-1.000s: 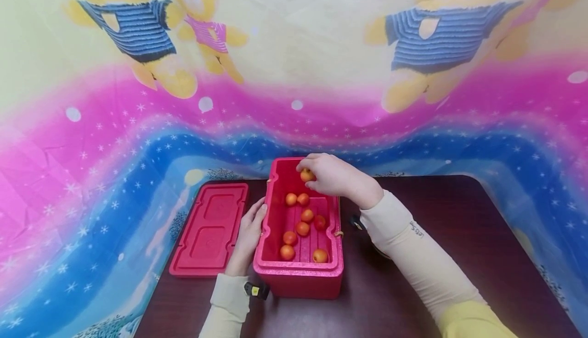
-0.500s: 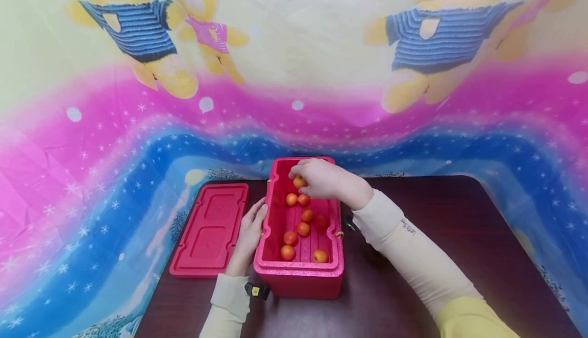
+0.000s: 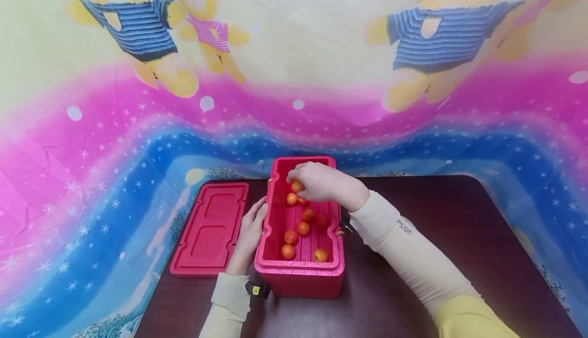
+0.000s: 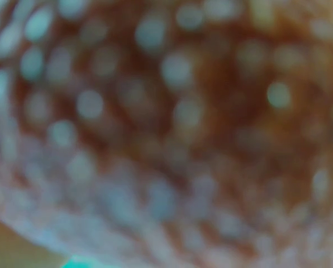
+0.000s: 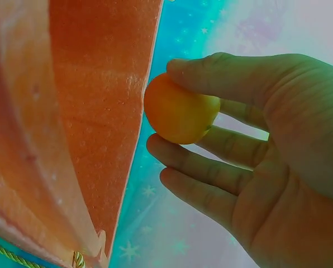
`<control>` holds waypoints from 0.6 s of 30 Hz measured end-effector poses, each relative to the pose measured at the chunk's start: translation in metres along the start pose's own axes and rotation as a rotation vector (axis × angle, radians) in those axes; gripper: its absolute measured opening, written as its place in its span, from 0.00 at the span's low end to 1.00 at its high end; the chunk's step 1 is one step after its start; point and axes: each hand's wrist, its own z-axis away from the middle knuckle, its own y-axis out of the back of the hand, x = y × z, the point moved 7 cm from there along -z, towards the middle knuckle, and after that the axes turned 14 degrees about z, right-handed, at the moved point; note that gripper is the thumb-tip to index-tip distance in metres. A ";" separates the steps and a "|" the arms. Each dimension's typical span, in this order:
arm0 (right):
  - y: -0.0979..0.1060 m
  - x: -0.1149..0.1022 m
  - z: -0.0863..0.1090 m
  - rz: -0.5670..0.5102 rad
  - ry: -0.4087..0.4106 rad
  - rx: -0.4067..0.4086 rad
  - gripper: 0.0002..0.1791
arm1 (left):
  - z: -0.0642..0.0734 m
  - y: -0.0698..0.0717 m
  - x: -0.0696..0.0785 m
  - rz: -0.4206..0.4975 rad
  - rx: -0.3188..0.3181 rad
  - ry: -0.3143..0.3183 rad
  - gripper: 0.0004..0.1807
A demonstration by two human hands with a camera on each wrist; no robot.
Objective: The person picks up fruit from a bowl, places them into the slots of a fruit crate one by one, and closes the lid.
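An open red foam box stands on the table, with several small round orange-red fruits on its floor. My right hand reaches over its far end and pinches one smooth orange fruit between thumb and fingers. In the right wrist view the last two fingers stretch out below that fruit, beside the box wall. My left hand lies along the outside of the box's left wall, fingers extended and thumb close to the rim. Only a blurred speckled reddish surface fills the left wrist view.
A red lid lies flat to the left of the box on the dark brown table. Thin gold cord shows at the box's side. A cloth printed with bears hangs behind the table.
My right hand has moved left and lower over the box's far end, carrying the pinched orange fruit closer to the others. My left hand and the box stay put.
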 end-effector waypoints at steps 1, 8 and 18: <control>0.000 0.000 0.000 -0.001 0.001 -0.001 0.28 | 0.000 0.000 0.000 -0.002 0.001 -0.001 0.30; -0.001 -0.001 0.002 -0.008 -0.015 -0.023 0.29 | 0.000 0.000 0.000 -0.013 0.010 -0.001 0.31; 0.006 -0.001 0.012 0.000 -0.033 -0.010 0.31 | 0.001 -0.001 0.002 -0.009 0.008 -0.006 0.30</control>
